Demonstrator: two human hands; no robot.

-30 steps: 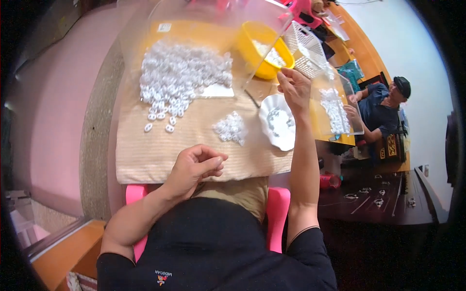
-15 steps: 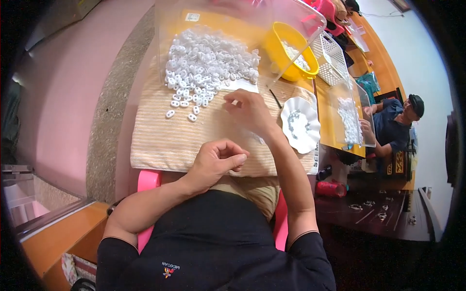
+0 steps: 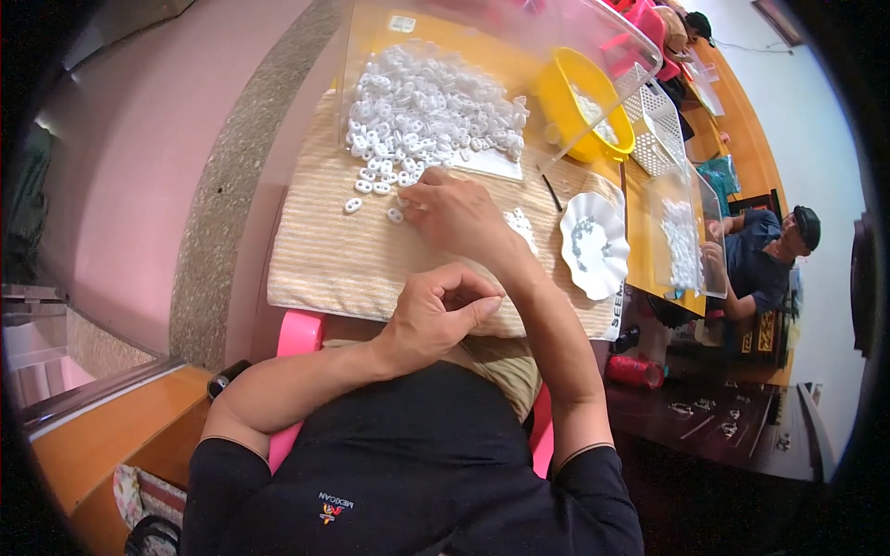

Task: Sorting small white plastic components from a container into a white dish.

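My right hand (image 3: 459, 215) reaches over the striped towel (image 3: 320, 264), fingers bent, fingertips on a small white oval two-hole plastic piece at the near edge of a loose pile (image 3: 436, 102). One more such piece (image 3: 396, 216) lies just below those fingertips, another (image 3: 353, 205) to the left. Nearer my body, my left hand (image 3: 440, 315) is closed in a pinch, thumb against index finger; what sits between them is too small to make out. Beside my right wrist lies a small group of white pieces (image 3: 521, 227). A wavy white dish (image 3: 593, 264) holds small grey bits.
The pile spills from a clear plastic bin (image 3: 640, 44). Beyond the dish are a dark thin stick (image 3: 551, 190), a yellow basin (image 3: 561, 69) with white pieces and a white perforated basket (image 3: 660, 125). On the right, another person (image 3: 769, 246) works at a clear bin (image 3: 681, 241).
My right hand has moved left, from above the towel's middle to the loose pieces. My left hand keeps its pinch. The whole view has shifted slightly.
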